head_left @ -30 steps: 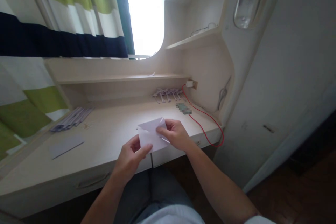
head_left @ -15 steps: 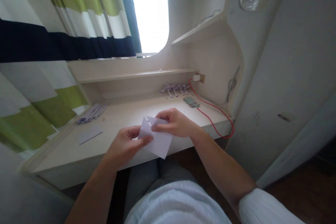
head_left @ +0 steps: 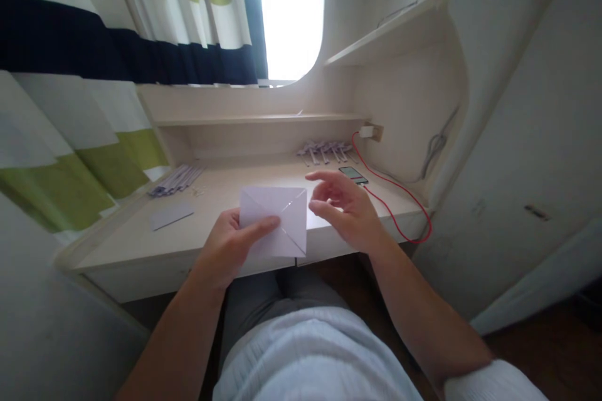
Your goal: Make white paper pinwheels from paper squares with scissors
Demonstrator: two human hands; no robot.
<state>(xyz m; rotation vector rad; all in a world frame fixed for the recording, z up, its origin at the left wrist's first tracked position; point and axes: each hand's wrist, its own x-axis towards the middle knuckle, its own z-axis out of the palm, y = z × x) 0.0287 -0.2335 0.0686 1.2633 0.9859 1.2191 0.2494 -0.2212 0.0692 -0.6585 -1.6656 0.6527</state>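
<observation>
My left hand [head_left: 235, 235] pinches a square white sheet of paper [head_left: 263, 203] by its left side, thumb lying across the front. Slits or creases run diagonally from the paper's right-hand corners toward its middle. My right hand [head_left: 343, 203] is just right of the paper and apart from it, with thumb and fingers spread and nothing between them. The paper is held over the front edge of the desk [head_left: 216, 182]. On the desk to the left lies a flat white stack or sheet of paper [head_left: 172, 216].
White paper strips [head_left: 176, 180] lie at the desk's left. Several folded paper pieces with sticks [head_left: 324, 150] stand at the back. A phone [head_left: 353, 175] lies at right, its red cable [head_left: 399, 185] looping over the desk edge from a charger [head_left: 367, 131].
My right hand has let go of the paper and moved right, its fingers opening. The paper has turned in my left hand, so its edges now run level and upright.
</observation>
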